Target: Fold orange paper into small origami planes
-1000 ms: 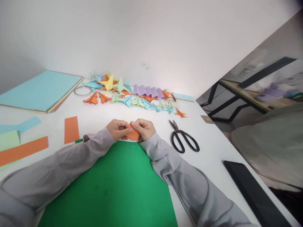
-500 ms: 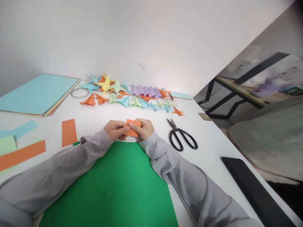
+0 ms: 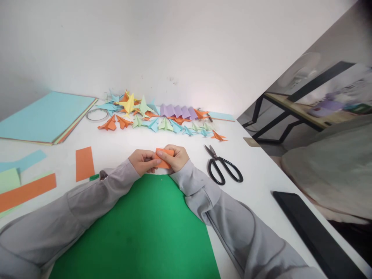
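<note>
Between both hands is a small piece of orange paper [image 3: 164, 164], held just past the far edge of a green sheet [image 3: 136, 228]. My left hand [image 3: 143, 161] pinches its lower left part with thumb and fingers. On the other side, my right hand [image 3: 177, 158] grips it with the thumb pressed on its face and the fingers behind. The fingers partly cover the paper, so I cannot tell how it is folded. Black-handled scissors [image 3: 221, 164] lie to the right of my right hand, blades slightly apart. An orange paper strip [image 3: 85, 163] lies left of my left hand.
Folded paper shapes [image 3: 142, 106] in several colours and a pleated purple paper [image 3: 178, 112] line the wall. At the left are a stack of coloured sheets [image 3: 46, 116], a tape roll [image 3: 97, 114] and paper strips [image 3: 29, 192]. A black flat object [image 3: 308, 228] lies at right.
My left thumb has slid slightly down and right along the orange paper's lower edge. Both hands still hold the paper at nearly the same spot.
</note>
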`<state>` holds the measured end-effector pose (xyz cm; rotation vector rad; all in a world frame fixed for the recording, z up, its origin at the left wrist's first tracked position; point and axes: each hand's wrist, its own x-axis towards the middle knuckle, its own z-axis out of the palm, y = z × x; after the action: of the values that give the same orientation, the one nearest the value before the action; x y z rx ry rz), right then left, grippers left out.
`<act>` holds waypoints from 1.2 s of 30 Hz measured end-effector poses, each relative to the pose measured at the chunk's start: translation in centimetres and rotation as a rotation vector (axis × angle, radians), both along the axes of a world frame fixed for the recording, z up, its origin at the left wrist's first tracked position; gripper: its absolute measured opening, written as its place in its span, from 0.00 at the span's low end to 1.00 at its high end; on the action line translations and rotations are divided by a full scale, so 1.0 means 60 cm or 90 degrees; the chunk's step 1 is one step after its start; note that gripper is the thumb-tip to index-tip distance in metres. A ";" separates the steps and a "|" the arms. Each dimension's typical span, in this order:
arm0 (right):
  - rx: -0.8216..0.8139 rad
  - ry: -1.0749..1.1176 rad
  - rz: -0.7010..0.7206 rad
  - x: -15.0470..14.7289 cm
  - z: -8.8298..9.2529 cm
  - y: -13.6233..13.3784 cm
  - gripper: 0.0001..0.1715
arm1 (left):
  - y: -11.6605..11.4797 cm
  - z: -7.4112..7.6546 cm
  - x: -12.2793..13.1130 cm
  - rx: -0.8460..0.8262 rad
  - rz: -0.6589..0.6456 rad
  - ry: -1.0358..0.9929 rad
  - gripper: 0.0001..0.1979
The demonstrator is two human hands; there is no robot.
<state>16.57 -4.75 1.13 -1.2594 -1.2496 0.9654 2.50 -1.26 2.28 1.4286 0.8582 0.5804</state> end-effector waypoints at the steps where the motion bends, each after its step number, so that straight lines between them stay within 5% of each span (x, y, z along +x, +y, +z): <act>1: 0.003 0.004 0.004 0.001 -0.001 0.000 0.22 | 0.000 0.000 0.000 0.000 0.001 0.003 0.14; 18: -0.096 0.078 0.147 0.003 0.008 0.004 0.23 | 0.013 -0.014 -0.009 -0.016 -0.095 -0.039 0.13; 25: -0.063 0.211 0.076 -0.004 0.012 0.024 0.21 | 0.020 0.010 0.002 -0.046 -0.042 -0.091 0.19; 29: -0.104 0.248 0.127 -0.011 0.008 0.031 0.21 | 0.019 0.017 0.005 -0.073 -0.047 -0.127 0.18; 36: -0.116 0.252 0.126 -0.013 0.007 0.026 0.22 | 0.033 0.010 0.000 -0.183 -0.142 -0.087 0.15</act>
<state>15.76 -3.16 1.54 -1.0266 -1.0019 1.4214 2.50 0.73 2.89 1.1888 0.6351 0.3645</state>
